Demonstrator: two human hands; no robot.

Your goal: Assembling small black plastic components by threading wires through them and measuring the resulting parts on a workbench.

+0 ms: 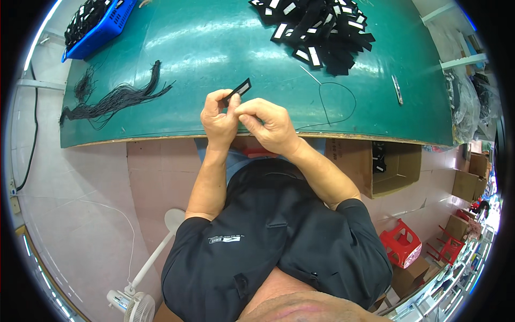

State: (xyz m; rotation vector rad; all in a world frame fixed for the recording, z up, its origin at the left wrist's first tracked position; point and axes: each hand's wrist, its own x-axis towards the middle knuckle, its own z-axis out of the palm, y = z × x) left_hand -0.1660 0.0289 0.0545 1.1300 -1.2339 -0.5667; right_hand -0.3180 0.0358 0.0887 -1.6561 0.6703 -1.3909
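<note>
left hand (220, 121): closed on white-patched black strip (243, 87), over green tabletop (198, 59)
right hand (272, 125): fingertips close together; cannot tell if gripping anything
handling: keep strip flat, steady; pinch lightly

Black strip (244, 88): lower end hidden by left hand (220, 119) fingers. Right hand (274, 126) pinch: too small to tell what's in it, if anything. Dark cord (328, 123): near end lost by right wrist. Black pile (322, 37) and blue basket (107, 35) cut off at top, fan (140, 308) at bottom. Cardboard box (398, 185) partly under table (214, 43).
</note>
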